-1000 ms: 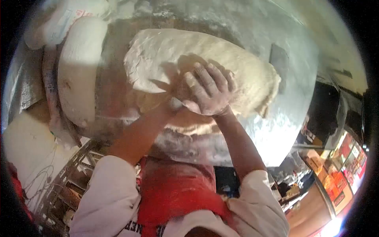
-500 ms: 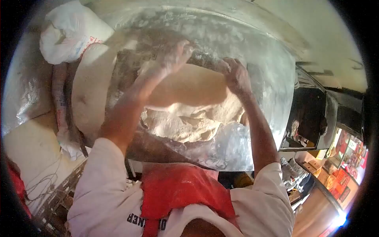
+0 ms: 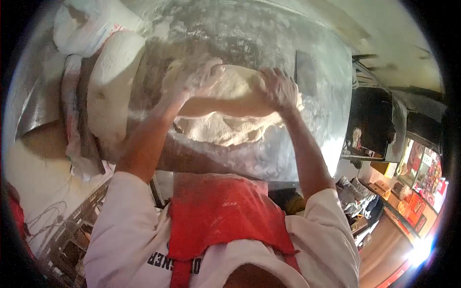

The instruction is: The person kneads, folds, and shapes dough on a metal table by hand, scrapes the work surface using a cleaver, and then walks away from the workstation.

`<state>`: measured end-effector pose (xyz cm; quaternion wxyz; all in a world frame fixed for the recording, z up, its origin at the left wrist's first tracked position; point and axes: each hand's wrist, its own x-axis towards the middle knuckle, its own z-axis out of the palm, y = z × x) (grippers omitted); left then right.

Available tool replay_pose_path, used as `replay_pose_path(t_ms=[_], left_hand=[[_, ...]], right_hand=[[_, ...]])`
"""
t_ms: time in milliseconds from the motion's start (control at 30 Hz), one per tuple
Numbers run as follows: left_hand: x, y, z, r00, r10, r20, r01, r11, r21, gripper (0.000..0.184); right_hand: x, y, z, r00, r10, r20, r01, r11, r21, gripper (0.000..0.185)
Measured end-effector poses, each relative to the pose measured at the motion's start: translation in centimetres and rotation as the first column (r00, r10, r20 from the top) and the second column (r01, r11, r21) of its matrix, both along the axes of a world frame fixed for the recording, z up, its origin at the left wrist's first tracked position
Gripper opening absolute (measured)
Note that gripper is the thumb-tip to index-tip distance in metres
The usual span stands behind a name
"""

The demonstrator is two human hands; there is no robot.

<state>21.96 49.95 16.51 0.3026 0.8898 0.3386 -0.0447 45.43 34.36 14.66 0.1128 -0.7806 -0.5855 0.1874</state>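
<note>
A large pale lump of dough (image 3: 233, 86) lies across the floury metal worktop in front of me. Its upper part is smooth, while the near edge is ragged and folded. My left hand (image 3: 204, 79) is on the left end of the lump, with its fingers curled over the dough's far side. At the right end, my right hand (image 3: 278, 89) grips the dough in the same way, fingers bent over the top. Both hands are dusted with flour, and the undersides of the fingers are hidden.
A second long piece of dough (image 3: 113, 86) lies to the left, beside a white printed sack (image 3: 93, 29). A dark flat rectangular piece (image 3: 305, 72) rests on the worktop (image 3: 326, 110) at the right. Shelves and clutter stand beyond the right edge.
Both hands have come down onto the dough, the left moving lower and the right slightly inward. The dough's near flap is drawn in, and the dark rectangular piece at right now shows.
</note>
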Motion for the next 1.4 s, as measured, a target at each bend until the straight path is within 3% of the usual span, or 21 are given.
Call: replay_pose_path(t_ms=[67, 167, 300, 467, 633, 800, 867, 933, 967, 1000, 1033, 1067, 1100, 1133, 1167, 1200, 1233, 1267, 1333, 1367, 1400], left_hand=[[-2.5, -2.9, -2.8, 0.999, -0.021, 0.045, 0.014, 0.990, 0.143, 0.061], [-5.7, -8.8, -3.1, 0.919, -0.080, 0.386, -0.150, 0.835, 0.529, 0.040], [-9.4, -15.2, -5.1, 0.948, -0.082, 0.308, -0.131, 0.780, 0.612, 0.047], [-12.2, -19.1, -9.2, 0.851, -0.220, 0.477, -0.238, 0.647, 0.724, 0.046], [-13.6, -22.2, -11.5, 0.832, -0.180, 0.525, -0.289, 0.667, 0.687, 0.039], [-14.5, -24.8, -9.2, 0.865, -0.107, 0.491, -0.266, 0.731, 0.629, 0.044], [-15.1, -25.7, -6.7, 0.888, -0.079, 0.452, -0.253, 0.738, 0.625, 0.046], [-16.3, -26.3, -5.2, 0.831, 0.055, 0.554, -0.309, 0.873, 0.378, 0.039], [-16.9, -27.7, -5.1, 0.809, 0.227, 0.542, -0.468, 0.806, 0.362, 0.044], [-17.0, -27.9, -6.0, 0.805, 0.232, 0.547, -0.476, 0.802, 0.361, 0.044], [-16.9, -28.1, -7.3, 0.455, 0.660, 0.597, -0.763, 0.635, -0.120, 0.046], [-16.4, -27.9, -6.7, 0.014, 0.923, 0.384, -0.798, 0.242, -0.553, 0.049], [-16.8, -27.6, -5.7, 0.001, 1.000, -0.023, -0.573, -0.018, -0.819, 0.058], [-16.0, -27.6, -5.7, -0.014, 1.000, -0.028, -0.575, -0.031, -0.818, 0.058], [-14.5, -27.4, -5.6, -0.058, 0.995, -0.083, -0.410, -0.099, -0.907, 0.064], [-13.5, -26.8, -5.8, -0.085, 0.986, -0.143, -0.229, -0.159, -0.960, 0.071], [-12.8, -26.0, -6.8, -0.059, 0.983, -0.175, -0.169, -0.182, -0.969, 0.080], [-12.3, -26.0, -7.5, -0.052, 0.982, -0.183, -0.171, -0.190, -0.967, 0.080], [-11.0, -25.5, -8.3, -0.129, 0.991, -0.033, -0.022, -0.036, -0.999, 0.077], [-10.5, -24.0, -8.4, -0.147, 0.971, -0.189, 0.026, -0.188, -0.982, 0.070], [-10.0, -22.7, -8.6, -0.139, 0.970, -0.199, 0.020, -0.199, -0.980, 0.070]], right_hand=[[-2.7, -3.9, 0.3, 0.940, -0.091, 0.328, -0.023, 0.944, 0.328, 0.041], [-5.8, -8.7, 1.7, 0.964, -0.081, 0.254, -0.038, 0.902, 0.431, 0.053], [-8.6, -14.3, -2.4, 0.943, -0.099, 0.317, -0.119, 0.791, 0.600, 0.060], [-11.3, -19.1, -4.7, 0.948, -0.065, 0.311, -0.142, 0.788, 0.599, 0.060], [-12.4, -22.5, -5.9, 0.960, 0.010, 0.279, -0.168, 0.818, 0.550, 0.054], [-13.2, -24.9, -4.4, 0.964, 0.058, 0.261, -0.189, 0.836, 0.515, 0.059], [-12.7, -25.1, -2.4, 0.951, 0.210, 0.226, -0.289, 0.862, 0.417, 0.064], [-11.0, -25.2, 0.2, 0.936, 0.328, 0.129, -0.349, 0.810, 0.471, 0.064], [-10.2, -25.6, 0.9, 0.953, 0.268, 0.141, -0.302, 0.831, 0.467, 0.062], [-9.1, -25.6, 1.3, 0.966, 0.207, 0.155, -0.256, 0.849, 0.463, 0.061], [-7.5, -25.4, 1.0, 0.995, 0.073, 0.066, -0.095, 0.882, 0.462, 0.056], [-5.9, -24.6, 0.8, 0.998, -0.063, -0.024, 0.067, 0.893, 0.445, 0.053], [-4.4, -23.6, 0.8, 0.993, -0.106, -0.050, 0.117, 0.891, 0.438, 0.052], [-3.1, -22.1, 0.9, 0.986, -0.150, -0.077, 0.168, 0.888, 0.429, 0.053], [-1.7, -20.6, -0.1, 0.987, -0.142, -0.081, 0.163, 0.891, 0.424, 0.053], [-0.3, -19.3, -1.7, 0.801, -0.315, -0.510, 0.450, 0.878, 0.165, 0.056], [0.2, -18.6, -2.4, 0.411, -0.490, -0.769, 0.578, 0.792, -0.196, 0.059], [0.2, -18.6, -3.0, 0.407, -0.500, -0.765, 0.583, 0.787, -0.203, 0.059], [-0.5, -17.9, -4.2, 0.272, -0.246, -0.930, 0.357, 0.923, -0.140, 0.064], [-1.6, -16.7, -2.7, 0.235, -0.348, -0.907, 0.418, 0.879, -0.229, 0.067], [-1.9, -16.7, -2.9, 0.228, -0.360, -0.905, 0.425, 0.872, -0.240, 0.067]])
